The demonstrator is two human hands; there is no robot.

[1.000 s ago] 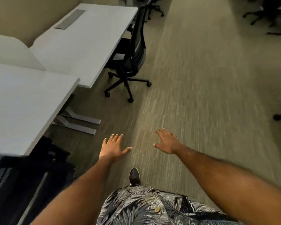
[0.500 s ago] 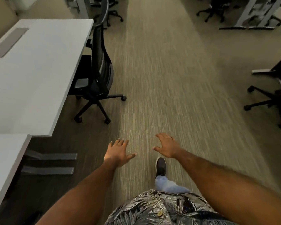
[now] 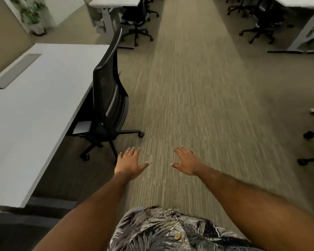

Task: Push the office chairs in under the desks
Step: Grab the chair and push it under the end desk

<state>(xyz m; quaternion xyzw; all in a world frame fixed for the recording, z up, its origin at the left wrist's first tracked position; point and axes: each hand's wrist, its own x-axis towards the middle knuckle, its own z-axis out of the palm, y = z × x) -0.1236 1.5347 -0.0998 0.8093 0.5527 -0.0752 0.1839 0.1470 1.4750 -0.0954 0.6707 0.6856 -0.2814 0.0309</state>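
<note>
A black mesh-back office chair (image 3: pixel 109 98) stands at the right edge of a long white desk (image 3: pixel 34 113), its seat partly under the top and its wheeled base out on the carpet. My left hand (image 3: pixel 129 163) hovers open, palm down, just right of the chair's nearest wheels and not touching it. My right hand (image 3: pixel 187 163) is open too, held out over the carpet aisle, apart from any chair. Both hands hold nothing.
Another black chair (image 3: pixel 138 20) sits by a farther desk (image 3: pixel 114 1) ahead. At the upper right is a chair (image 3: pixel 263 24) beside a desk frame (image 3: pixel 304 31). A chair base (image 3: pixel 312 149) pokes in at the right edge. A potted plant (image 3: pixel 32 13) stands far left.
I have walked forward along the aisle, so the black chair and its desk now lie closer at my left. My hands stay open and spread in front of me.
</note>
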